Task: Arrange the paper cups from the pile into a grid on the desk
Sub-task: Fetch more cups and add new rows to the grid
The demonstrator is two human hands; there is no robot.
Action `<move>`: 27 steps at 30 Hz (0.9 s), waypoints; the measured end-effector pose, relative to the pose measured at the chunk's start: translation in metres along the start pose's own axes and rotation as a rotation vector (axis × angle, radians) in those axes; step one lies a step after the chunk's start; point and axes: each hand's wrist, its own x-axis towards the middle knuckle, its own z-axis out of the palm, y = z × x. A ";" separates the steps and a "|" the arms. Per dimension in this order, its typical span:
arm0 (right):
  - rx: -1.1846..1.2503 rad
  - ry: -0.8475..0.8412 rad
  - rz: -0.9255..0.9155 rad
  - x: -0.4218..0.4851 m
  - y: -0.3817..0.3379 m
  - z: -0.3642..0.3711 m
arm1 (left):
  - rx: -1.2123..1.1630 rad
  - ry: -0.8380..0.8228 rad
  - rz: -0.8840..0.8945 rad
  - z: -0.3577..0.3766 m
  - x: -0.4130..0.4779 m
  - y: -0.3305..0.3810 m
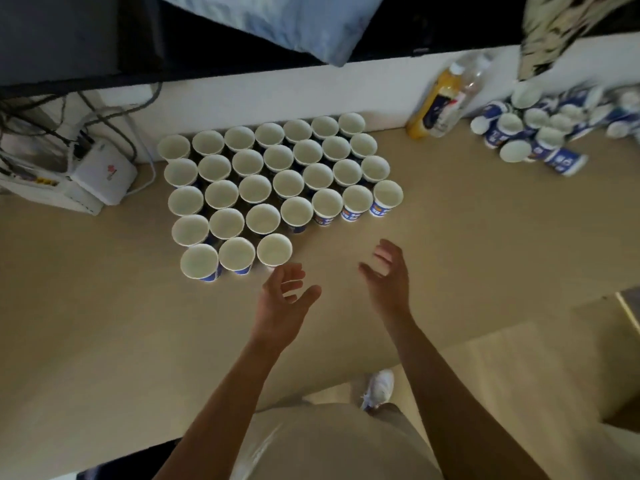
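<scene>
Thirty-one cups: stand upright, mouths up, in a tight grid (277,181) on the tabletop (104,306) toward its far edge.
Rows: four full rows of seven, then a near row of three cups (235,256); rims touch or nearly touch.
Cup make: paper, round, tapered, white inside, blue band with white print outside; the print is too blurred to read.
Pile: loose cups (533,133) heaped at the far right corner, most on their sides, several mouths facing the camera.
Left hand: (282,303) bare, palm turned inward, its grip spread and empty, fingertips just beside the near right cup (273,249) of the short row; contact cannot be told.
Right hand: (388,275) bare, grip spread and loosely curled, empty, over bare tabletop right of the short row, well apart from the pile.
Bottles: two plastic ones (443,98) leaning by the far wall between grid and pile, one with orange liquid and a dark label, unreadable.
Router: white box (104,174) with cables at the far left, a small red mark on top.
Tabletop: smooth, pale beige.
Cloth: pale blue fabric (294,22) hanging above the far edge.
</scene>
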 end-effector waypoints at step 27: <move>0.431 0.121 -0.148 0.067 -0.051 -0.380 | -0.143 -0.086 0.351 0.374 -0.101 0.147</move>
